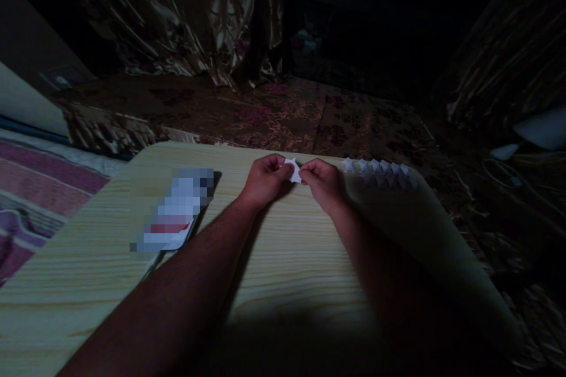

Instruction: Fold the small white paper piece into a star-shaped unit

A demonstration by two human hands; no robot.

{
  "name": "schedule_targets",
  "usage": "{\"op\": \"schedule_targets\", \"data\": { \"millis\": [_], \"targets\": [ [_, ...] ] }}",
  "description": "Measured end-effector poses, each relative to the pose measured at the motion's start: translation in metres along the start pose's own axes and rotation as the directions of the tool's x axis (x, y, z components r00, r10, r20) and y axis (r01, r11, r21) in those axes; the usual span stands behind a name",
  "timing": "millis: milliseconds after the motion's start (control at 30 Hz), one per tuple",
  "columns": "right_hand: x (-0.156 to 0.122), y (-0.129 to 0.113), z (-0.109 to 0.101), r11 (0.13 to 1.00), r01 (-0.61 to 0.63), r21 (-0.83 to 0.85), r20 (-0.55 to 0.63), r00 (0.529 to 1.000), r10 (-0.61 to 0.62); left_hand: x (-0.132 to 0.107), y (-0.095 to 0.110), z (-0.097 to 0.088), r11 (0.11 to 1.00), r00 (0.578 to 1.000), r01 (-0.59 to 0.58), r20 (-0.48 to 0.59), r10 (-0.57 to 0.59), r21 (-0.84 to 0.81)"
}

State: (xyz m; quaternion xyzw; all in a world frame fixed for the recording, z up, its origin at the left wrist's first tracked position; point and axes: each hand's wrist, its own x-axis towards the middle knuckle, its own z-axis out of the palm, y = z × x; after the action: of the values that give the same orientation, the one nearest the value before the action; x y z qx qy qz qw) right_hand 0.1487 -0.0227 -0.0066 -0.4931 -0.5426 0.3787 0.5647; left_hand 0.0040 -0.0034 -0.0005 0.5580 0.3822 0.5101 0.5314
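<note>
Both hands meet over the far part of a light wooden table (110,283). My left hand (264,179) and my right hand (322,181) pinch a small white folded paper piece (292,169) between their fingertips, just above the tabletop. Both hands have their fingers closed on it. A row of several small white folded paper stars (379,168) lies on the table's far right edge, just right of my right hand.
A flat rectangular pack (177,212), blurred out, lies on the table left of my left forearm. Beyond the table is a dark patterned carpet (287,112) and shiny curtains (186,12). A striped rug (30,188) lies at left. The room is dim.
</note>
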Motion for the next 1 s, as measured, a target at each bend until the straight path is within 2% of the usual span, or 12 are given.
{"op": "schedule_targets", "data": {
  "millis": [467, 800, 1000],
  "targets": [
    [0.0007, 0.0032, -0.0006, 1.0, 0.025, 0.019, 0.012, 1.0, -0.025, -0.0003, 0.0019, 0.0012, 0.998, 0.999, 0.016, -0.04, -0.019, -0.064],
    [0.0007, 0.0, -0.0019, 0.999, 0.051, 0.0, -0.007, 0.999, -0.051, -0.0005, 0.0037, 0.001, 0.996, 0.998, 0.027, 0.051, -0.023, -0.088],
    [0.0012, 0.0009, -0.0006, 1.0, 0.028, 0.008, 0.014, 1.0, -0.028, 0.0019, 0.0013, 0.0005, 0.992, 1.0, 0.023, 0.004, -0.022, -0.126]
  ]
}}
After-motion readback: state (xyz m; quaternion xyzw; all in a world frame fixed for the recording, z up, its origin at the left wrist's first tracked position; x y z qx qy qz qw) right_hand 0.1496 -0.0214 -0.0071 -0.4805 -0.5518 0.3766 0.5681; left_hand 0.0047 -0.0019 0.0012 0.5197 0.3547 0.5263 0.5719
